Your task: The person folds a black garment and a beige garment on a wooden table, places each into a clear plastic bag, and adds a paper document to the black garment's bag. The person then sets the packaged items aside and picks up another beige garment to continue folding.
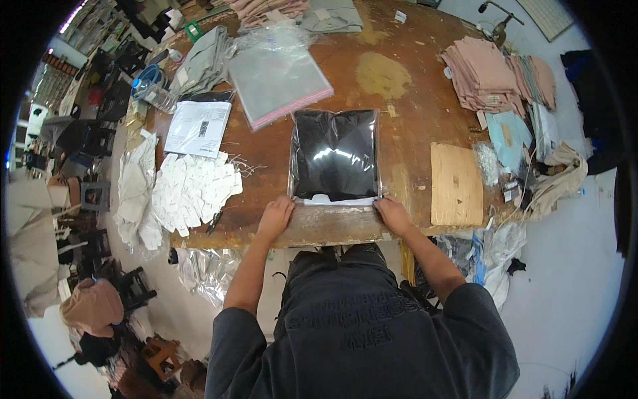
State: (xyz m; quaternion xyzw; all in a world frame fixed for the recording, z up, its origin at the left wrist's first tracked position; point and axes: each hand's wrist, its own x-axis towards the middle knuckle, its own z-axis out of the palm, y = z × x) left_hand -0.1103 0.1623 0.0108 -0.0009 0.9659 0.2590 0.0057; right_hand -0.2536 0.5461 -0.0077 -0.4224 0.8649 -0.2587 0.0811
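Flat on the wooden table before me lies a folded black garment (334, 154) inside a clear plastic bag (293, 172). My left hand (278, 215) grips the bag's near left corner. At the near right corner, my right hand (393, 213) pinches the same edge. A white strip (339, 201) shows along the near end of the bag, between my hands. Light glares off the plastic over the garment. The fingertips of both hands are partly hidden.
A stack of clear bags (281, 82) lies behind. To the left are white hang tags (197, 192), papers (198, 128) and a plastic bottle (157, 95). On the right sit a cardboard piece (456, 184) and folded pink garments (483, 75). The table's near edge (324, 243) runs before my waist.
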